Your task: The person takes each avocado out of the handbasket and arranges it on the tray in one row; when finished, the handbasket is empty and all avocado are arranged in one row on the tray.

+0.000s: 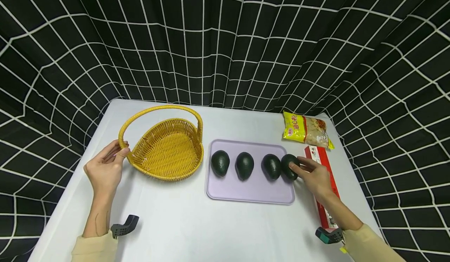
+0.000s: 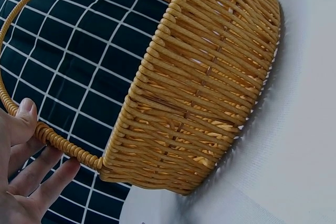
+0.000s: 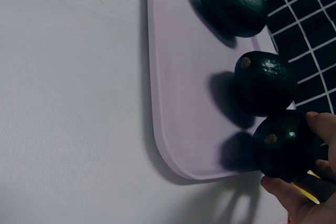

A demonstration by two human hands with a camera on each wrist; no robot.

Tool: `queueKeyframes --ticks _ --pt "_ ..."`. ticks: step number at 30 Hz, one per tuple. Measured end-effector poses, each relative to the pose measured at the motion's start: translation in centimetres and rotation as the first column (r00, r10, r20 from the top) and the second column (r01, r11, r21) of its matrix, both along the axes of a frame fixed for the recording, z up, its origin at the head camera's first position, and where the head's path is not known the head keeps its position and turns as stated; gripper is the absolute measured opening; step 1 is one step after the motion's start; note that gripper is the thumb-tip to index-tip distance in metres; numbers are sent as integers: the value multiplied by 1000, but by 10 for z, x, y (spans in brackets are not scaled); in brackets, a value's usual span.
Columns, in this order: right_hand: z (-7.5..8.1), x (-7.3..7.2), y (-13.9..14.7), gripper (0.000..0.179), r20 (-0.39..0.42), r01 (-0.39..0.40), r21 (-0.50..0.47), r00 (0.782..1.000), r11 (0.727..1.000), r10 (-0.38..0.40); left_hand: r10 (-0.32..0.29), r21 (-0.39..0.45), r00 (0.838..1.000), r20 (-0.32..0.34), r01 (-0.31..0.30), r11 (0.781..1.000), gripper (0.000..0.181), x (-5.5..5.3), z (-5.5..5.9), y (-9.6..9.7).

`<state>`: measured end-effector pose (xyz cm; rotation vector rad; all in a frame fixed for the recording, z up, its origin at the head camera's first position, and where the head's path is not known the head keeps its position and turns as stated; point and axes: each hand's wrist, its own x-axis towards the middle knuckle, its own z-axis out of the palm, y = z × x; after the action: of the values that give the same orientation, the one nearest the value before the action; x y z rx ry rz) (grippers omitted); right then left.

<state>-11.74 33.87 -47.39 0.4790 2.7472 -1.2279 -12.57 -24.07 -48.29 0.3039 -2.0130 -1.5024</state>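
Observation:
My left hand (image 1: 105,170) pinches the lower left end of the handle of a yellow wicker basket (image 1: 166,174), thumb on one side and fingers on the other. Nothing lies inside the basket. My right hand (image 1: 314,176) grips a dark green avocado (image 1: 290,167) between thumb and fingers over the right edge of a pale purple tray (image 1: 246,193). That avocado is right against another avocado (image 1: 271,166). Farther left on the tray lie a third avocado (image 1: 244,165) and one more avocado (image 1: 220,163). In the right wrist view the held avocado (image 3: 286,148) shows its stem end.
A yellow pasta packet (image 1: 306,130) lies at the back right of the white table (image 1: 168,223). Beside my right forearm is a long red-and-white box (image 1: 328,168), partly covered by my hand and arm. Black curtains (image 1: 218,39) with white grid lines stand round the table.

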Motion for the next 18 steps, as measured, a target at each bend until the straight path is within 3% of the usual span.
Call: queueKeyframes --ticks 18 --pt "-8 0 -8 69 -9 -26 12 1000 1000 26 -1 7 1000 12 1 1000 34 1 0 0"
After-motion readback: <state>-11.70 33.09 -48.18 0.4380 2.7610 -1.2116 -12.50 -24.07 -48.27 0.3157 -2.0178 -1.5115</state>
